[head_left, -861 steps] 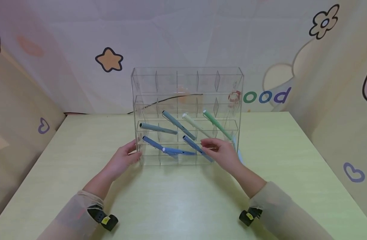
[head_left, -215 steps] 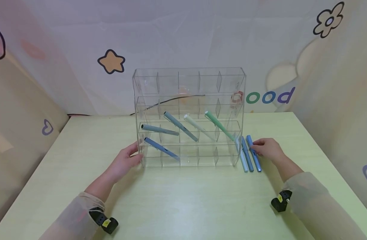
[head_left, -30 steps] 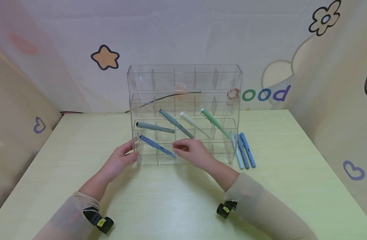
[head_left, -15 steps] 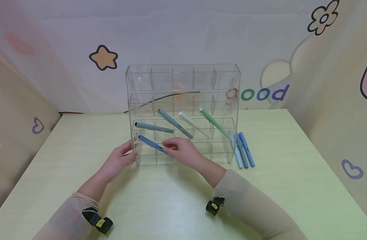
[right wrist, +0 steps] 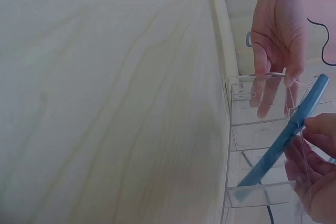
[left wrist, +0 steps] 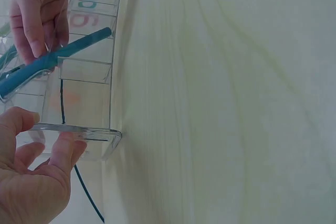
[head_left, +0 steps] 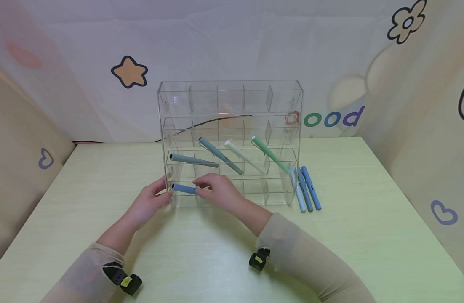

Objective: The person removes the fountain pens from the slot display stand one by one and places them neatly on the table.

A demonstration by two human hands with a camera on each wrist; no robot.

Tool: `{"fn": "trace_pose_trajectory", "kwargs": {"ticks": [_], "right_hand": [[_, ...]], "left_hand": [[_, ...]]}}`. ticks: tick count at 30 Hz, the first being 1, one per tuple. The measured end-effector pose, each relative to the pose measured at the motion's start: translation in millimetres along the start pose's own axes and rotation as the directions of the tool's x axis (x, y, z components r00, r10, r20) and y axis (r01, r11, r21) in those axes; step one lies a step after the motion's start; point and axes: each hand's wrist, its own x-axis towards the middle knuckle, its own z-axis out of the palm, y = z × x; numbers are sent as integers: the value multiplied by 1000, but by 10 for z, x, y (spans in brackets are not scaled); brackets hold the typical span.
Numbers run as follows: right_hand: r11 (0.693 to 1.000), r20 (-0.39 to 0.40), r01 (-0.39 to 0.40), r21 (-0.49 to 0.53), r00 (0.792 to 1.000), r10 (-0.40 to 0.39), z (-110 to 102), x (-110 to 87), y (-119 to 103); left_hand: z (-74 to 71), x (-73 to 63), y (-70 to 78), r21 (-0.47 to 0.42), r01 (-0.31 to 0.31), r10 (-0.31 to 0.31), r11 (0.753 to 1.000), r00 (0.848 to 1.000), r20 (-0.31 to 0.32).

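A clear compartmented pen rack (head_left: 230, 85) stands upright on the table. In the head view my left hand (head_left: 152, 200) grips its left side wall; the left wrist view shows thumb and fingers on both faces of that wall. My right hand (head_left: 218, 191) pinches a blue pen (head_left: 184, 189) at the lowest tier, covering the pen's right part. The right wrist view shows this pen (right wrist: 281, 142) slanting across the rack. In the tier above lie a grey-blue pen (head_left: 194, 160), another grey-blue pen (head_left: 220, 155), a pale green pen (head_left: 244, 156) and a green pen (head_left: 270, 153), all leaning.
Right of the rack, a light blue pen (head_left: 301, 198), a darker blue pen (head_left: 305, 191) and a bright blue pen (head_left: 311, 188) lie side by side on the table (head_left: 353, 235). A printed cloth backdrop (head_left: 232, 42) hangs behind, and a thin black cable (head_left: 91, 142) runs along it.
Two blue pens have gone from the lowest tier to the table at right since the first frame. Lately my right hand moved left, pinched the last one there, and its cap end dipped.
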Motion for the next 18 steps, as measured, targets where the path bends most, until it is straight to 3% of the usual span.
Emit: {"fn": "trace_pose_trajectory", "kwargs": {"ticks": [12,18], "right_hand": [[995,27,67,-74,997,-66,46,21,-26],[995,-24,76,-62,997,-77,52,12,-34]], "left_hand": [[-9,-6,-3,14,-6,6,1000,1000,4],[-7,1,-9,9,-18,18,1000,1000,5]]}}
